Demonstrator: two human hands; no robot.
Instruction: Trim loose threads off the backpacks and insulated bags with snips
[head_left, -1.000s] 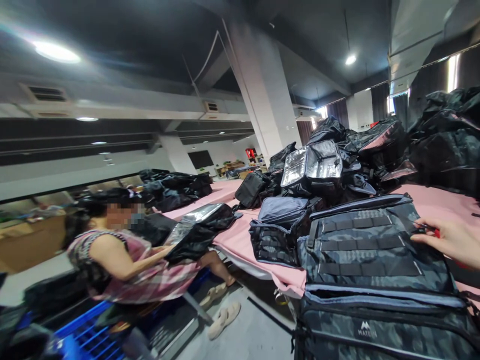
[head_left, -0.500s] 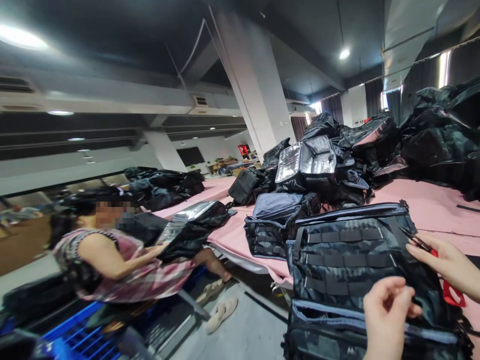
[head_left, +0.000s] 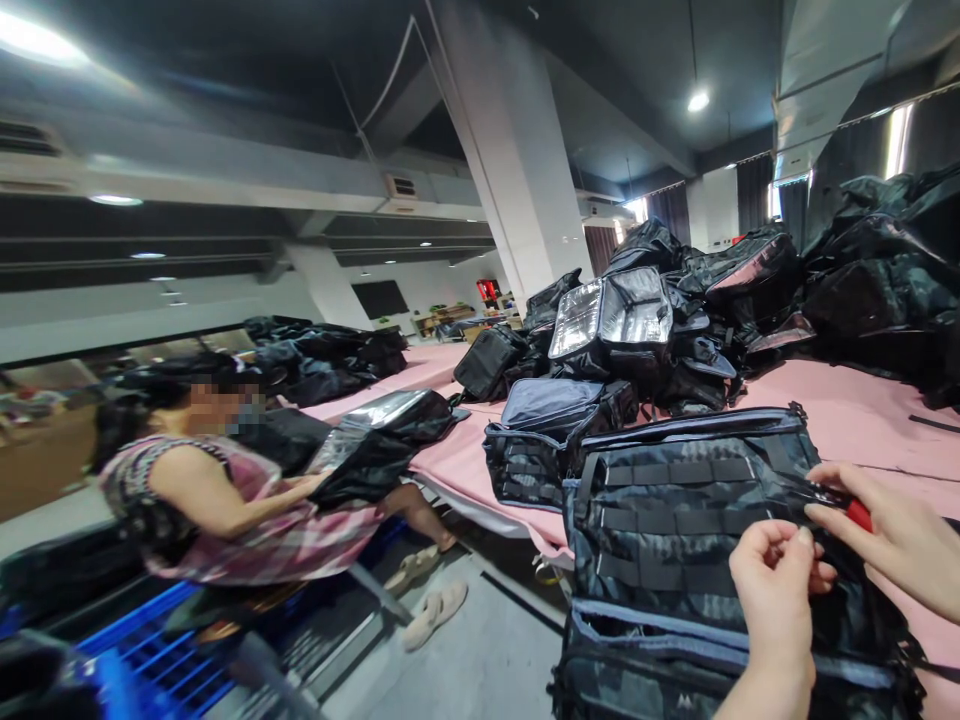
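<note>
A dark camouflage bag [head_left: 679,490] with rows of black webbing and a grey-edged open zip lies at the lower right. Over its right side, my right hand [head_left: 892,535] is closed round scissors with a red handle [head_left: 859,514]; the blades are mostly hidden by the fingers. My left hand [head_left: 776,590] is just left of it, above the bag's front, thumb and fingertips pinched together. Whatever sits in that pinch is too small to make out. The two hands are close together.
Behind the bag, a smaller open bag [head_left: 555,430] and a heap of black bags [head_left: 660,330] rest on the pink-covered table [head_left: 847,400]. At left, a seated person [head_left: 202,500] handles a silver-lined bag [head_left: 382,430] near a blue crate [head_left: 150,640].
My right hand has turned and lowered slightly, so the red handle loop no longer shows. My left hand has risen a little, closer to the right hand, its fingers more tightly pinched.
</note>
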